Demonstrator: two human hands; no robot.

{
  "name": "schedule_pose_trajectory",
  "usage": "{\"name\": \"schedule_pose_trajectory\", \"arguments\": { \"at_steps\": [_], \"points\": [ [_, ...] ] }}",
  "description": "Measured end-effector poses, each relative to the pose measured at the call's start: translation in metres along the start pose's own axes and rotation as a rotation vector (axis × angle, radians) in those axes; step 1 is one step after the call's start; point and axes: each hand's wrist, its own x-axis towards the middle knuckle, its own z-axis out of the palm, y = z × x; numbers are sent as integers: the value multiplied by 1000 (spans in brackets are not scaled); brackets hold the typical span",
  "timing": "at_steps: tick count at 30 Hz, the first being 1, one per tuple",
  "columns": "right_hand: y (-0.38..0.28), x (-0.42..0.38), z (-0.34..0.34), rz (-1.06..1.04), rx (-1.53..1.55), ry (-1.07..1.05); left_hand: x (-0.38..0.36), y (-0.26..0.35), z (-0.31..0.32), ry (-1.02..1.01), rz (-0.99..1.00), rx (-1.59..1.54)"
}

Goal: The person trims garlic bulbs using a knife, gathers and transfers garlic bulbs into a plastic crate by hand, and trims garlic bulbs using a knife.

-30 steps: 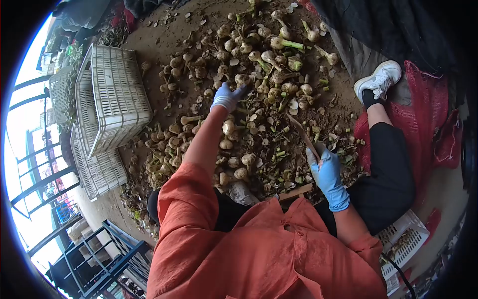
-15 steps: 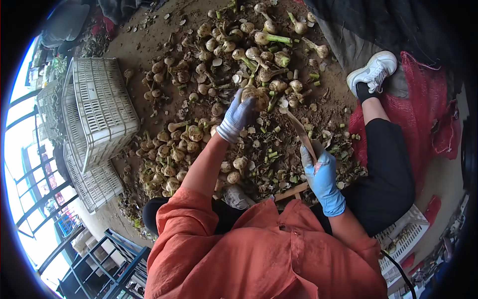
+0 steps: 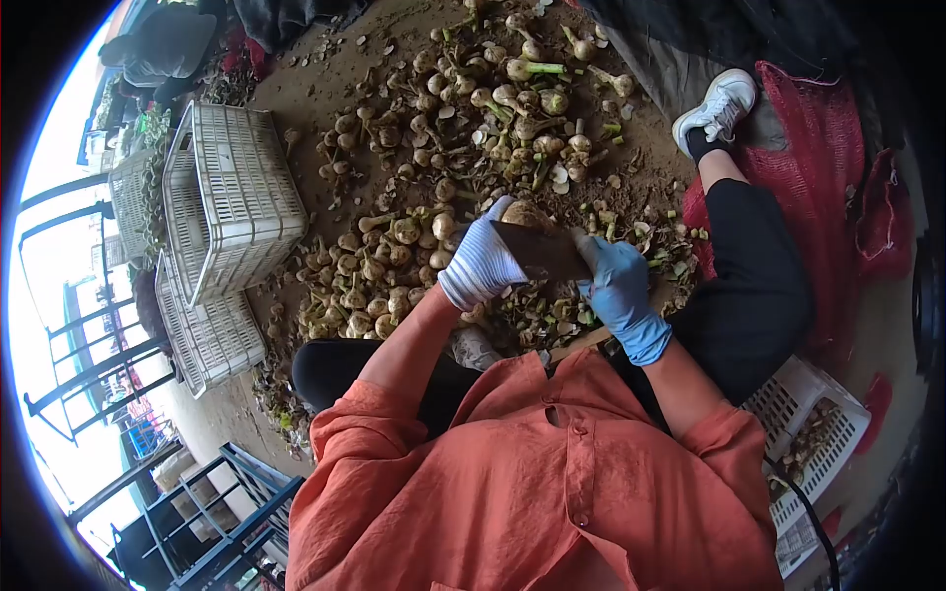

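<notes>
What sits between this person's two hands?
In the head view, a broad knife blade lies between left hand and right hand, a bulb partly behind it.

Single view, head-mounted. Your camera looks forward and steeply down over your orange shirt [image 3: 512,483], which fills the lower middle. Very wide lens: rounded field, dark corners, lines bowed toward the rim. Your left hand [image 3: 483,264] and right hand [image 3: 621,286] sit near mid-frame, at close range; the floor [image 3: 296,89] extends beyond them toward the top.
</notes>
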Motion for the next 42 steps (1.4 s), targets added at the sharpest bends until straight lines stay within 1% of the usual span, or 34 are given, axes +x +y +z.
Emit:
{"name": "schedule_pose_trajectory", "arguments": {
  "at_steps": [2, 3, 4, 6, 9, 10, 11, 12, 13, 14, 15, 16, 17, 18, 19, 20, 21, 22, 23, 24, 25, 26, 28, 30, 31, 32, 33, 34, 36, 37, 38, 40, 41, 42],
  "points": [
    [14, -10, 15, 39, 2, -2, 4, -4, 12, 156, -223, -298],
    [17, -12, 18, 32, -41, -3, 3, -14, 12, 122, -247, -246],
    [19, -18, 24, 41, -79, -9, -1, -24, 17, 154, -222, -243],
    [27, -22, 35, 74, -61, -26, -3, -25, 22, 176, -264, -344],
    [31, -20, 42, 6, -61, -42, -8, -15, 17, 194, -301, -386],
    [46, -17, 39, 4, -61, -38, -11, -8, 14, 195, -298, -383],
    [69, -17, 36, 268, -186, -188, -15, 5, 10, 152, -193, -300],
    [67, -18, 35, 537, -294, -349, -24, 22, 3, 110, -104, -217],
    [61, -12, 35, 487, -293, -356, -24, 39, -4, 161, -154, -319],
    [53, 2, 26, 453, -206, -182, -25, 40, -7, 245, -152, -426],
    [49, 0, 16, 461, -121, -15, -24, 17, -14, 273, -147, -181],
    [48, -6, 13, 468, -127, -14, -28, -4, -21, 288, -155, 61],
    [51, -10, 12, 427, -80, 58, -25, 14, -24, 273, -152, 557],
    [46, -11, 9, 385, -30, 121, -23, 23, -20, 327, -147, 627],
    [37, -14, 4, 405, 64, 107, -24, 21, -17, 353, -168, 572],
    [28, -17, 5, 410, 66, 100, -22, 19, -15, 383, -182, 518],
    [24, -16, 4, 380, 60, 95, -21, 8, -8, 401, -197, -138],
    [21, -12, 3, 350, 54, 92, -23, 4, -6, 405, -189, -138],
    [20, -9, 4, 362, 153, 105, -25, 6, -3, 398, -209, -402],
    [18, -7, 5, 365, 154, 104, -27, 6, -1, 386, -234, -667],
    [17, -5, 6, 365, 228, 107, -29, -3, 0, 343, -219, -862],
    [15, -3, 7, 368, 301, 108, -27, -6, 4, 343, -227, -864],
    [5, 6, 6, 323, 279, 115, -22, -12, 15, 488, -298, -1044],
    [-4, 12, 4, 340, 295, 68, -13, -13, 17, 452, -278, -972],
    [-6, 12, 0, 359, 273, -1, -13, -10, 24, 469, -269, -1083],
    [7, 4, 8, 357, 273, -5, -14, -4, 27, 488, -264, -1195],
    [33, -15, 25, 413, 41, -199, -20, -6, 23, 414, -248, -1252],
    [54, -33, 39, 464, -194, -389, -27, -4, 15, 418, -249, -1252],
    [65, -39, 39, 489, -245, -404, -34, -1, -17, 536, -251, -618],
    [62, -32, 31, 491, -192, -270, -46, -16, -46, 452, -331, -163],
    [59, -28, 23, 506, -130, -135, -57, -21, -73, 320, -462, 217],
    [49, -15, 0, 572, -64, -145, -72, -18, -113, -42, -698, 900],
    [49, -17, 4, 567, -22, -115, -72, -37, -116, 74, -594, 930],
    [50, -16, 8, 556, 16, -83, -57, -44, -116, 70, -595, 929]
  ]
}}
